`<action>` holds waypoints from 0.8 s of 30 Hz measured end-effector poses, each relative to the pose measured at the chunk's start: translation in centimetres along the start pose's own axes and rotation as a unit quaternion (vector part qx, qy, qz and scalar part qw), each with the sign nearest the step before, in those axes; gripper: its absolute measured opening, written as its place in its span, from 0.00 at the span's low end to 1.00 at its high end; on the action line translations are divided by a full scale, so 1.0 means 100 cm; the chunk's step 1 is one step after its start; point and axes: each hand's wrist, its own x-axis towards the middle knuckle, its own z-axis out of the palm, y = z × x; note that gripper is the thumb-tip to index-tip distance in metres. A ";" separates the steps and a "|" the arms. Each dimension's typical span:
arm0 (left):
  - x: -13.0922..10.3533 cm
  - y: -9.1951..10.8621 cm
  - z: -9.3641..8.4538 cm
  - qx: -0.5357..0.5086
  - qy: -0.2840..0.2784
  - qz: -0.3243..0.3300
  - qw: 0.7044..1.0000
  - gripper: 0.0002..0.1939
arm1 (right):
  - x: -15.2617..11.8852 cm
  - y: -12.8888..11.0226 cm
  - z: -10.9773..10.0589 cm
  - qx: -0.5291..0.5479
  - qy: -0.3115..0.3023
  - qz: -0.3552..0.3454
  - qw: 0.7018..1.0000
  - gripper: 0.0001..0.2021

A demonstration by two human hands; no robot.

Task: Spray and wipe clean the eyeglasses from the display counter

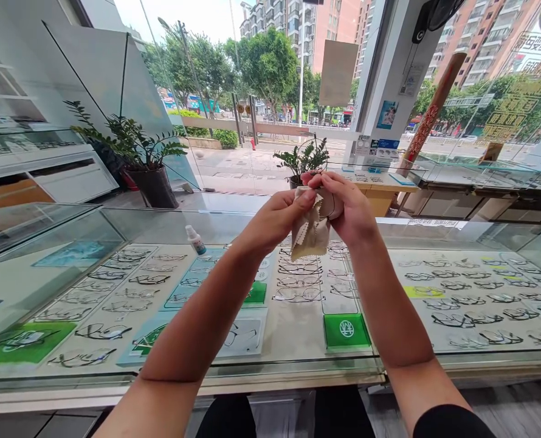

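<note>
A beige cleaning cloth (310, 238) with zigzag edges hangs from my left hand (275, 220), whose thumb and fingers pinch it. Close beside it, my right hand (356, 210) is closed on a pair of glasses (329, 204); a thin dark rim and part of a lens show between the hands. The cloth lies against this lens, and my fingers hide the remainder of the frame. Both hands are raised above a glass display counter (293, 365). A small spray bottle (196, 239) stands on the counter, left of my forearms.
Beneath the glass lie rows of eyeglasses (299, 281) and a green tray (346, 331). More glasses (489, 298) fill the right side. Behind the counter are potted plants (154, 182), a wooden table (384, 182) and a large window facing a street.
</note>
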 end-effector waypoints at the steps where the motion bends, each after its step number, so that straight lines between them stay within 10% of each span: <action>1: 0.000 0.000 0.000 0.005 0.005 0.009 1.000 0.29 | 0.000 0.000 0.000 0.004 -0.002 -0.002 1.000 0.12; 12: -0.001 0.001 0.001 0.068 -0.010 0.064 0.996 0.22 | -0.002 0.006 0.005 0.047 0.006 -0.045 0.998 0.12; 24: 0.002 -0.024 0.032 0.121 0.234 0.225 0.938 0.24 | -0.017 0.021 0.053 0.090 0.070 -0.135 0.984 0.13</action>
